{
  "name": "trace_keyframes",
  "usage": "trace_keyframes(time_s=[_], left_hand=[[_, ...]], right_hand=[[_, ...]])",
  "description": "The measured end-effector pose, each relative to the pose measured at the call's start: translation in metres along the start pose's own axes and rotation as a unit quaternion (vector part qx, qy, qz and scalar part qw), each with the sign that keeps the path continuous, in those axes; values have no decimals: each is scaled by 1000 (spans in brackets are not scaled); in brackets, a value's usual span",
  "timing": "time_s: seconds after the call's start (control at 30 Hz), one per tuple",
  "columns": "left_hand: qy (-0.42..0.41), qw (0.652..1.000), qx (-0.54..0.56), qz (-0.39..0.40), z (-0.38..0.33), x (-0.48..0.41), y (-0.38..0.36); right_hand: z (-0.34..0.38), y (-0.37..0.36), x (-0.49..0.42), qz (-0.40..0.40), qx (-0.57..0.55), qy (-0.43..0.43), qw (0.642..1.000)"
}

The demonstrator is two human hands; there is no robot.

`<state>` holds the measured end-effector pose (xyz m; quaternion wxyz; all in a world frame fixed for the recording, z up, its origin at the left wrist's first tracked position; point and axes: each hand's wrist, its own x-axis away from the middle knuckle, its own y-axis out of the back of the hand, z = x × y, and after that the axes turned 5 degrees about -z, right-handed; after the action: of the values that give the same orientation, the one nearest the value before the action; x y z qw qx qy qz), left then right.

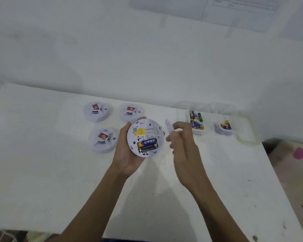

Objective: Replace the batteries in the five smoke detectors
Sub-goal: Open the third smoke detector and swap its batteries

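Both forearms reach up from the near edge of the white table [42,172], and the landmark for everything else is the round white plastic smoke detector [144,137] turned back-side up. The left hand [125,151] cups it from below and from its left, thumb at the upper rim, fingers wrapped under the far side, holding it clear of the tabletop. In its open compartment, at the lower part of the back, lie two cylindrical batteries side by side: a blue-and-yellow one [147,142] and, just nearer the camera, a dark one [148,147].

Just right of the detector, the right hand [184,145] pinches a small white plastic piece [169,127] between thumb and fingertips; blur hides its shape, though it is probably the compartment cover. It hangs apart from the detector.

Three more white domed smoke detectors with red stickers [96,111] sit on the table to the left of and beyond the held one, face up. Farther right stand clear plastic containers [196,122] holding loose batteries.

Whether these two cells are old or fresh cannot be told. If the cover is going back, it should be lined up with the compartment's edge first, tabs seated, then pressed flat while the left hand keeps the body steady and level. If the cells are coming out, setting the cover down near the detector avoids losing it.
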<state>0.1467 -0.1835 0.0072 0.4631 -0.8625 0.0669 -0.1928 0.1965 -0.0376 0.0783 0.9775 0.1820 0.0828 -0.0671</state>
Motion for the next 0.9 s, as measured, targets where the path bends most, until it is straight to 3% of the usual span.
trace_keyframes(time_s=[0.1,0.27,0.33,0.5,0.63,0.9], left_hand=[[12,1000,4,-12,3,3,-4],[30,999,9,-12,7,2,-5],[46,999,22,-10,9,2,-8],[55,997,33,-30,10,0,-5],[31,999,28,-19,11,2,-5],[32,998,24,-40,4,-1,-10]], right_hand=[[3,-12,3,1,129,65,990],[-16,-36,1,-105,338,238,904],[-24,-45,2,-120,373,257,883],[-31,-55,3,-114,383,250,882],[-22,-56,3,-76,352,172,917],[-16,-52,-5,-92,298,171,935]])
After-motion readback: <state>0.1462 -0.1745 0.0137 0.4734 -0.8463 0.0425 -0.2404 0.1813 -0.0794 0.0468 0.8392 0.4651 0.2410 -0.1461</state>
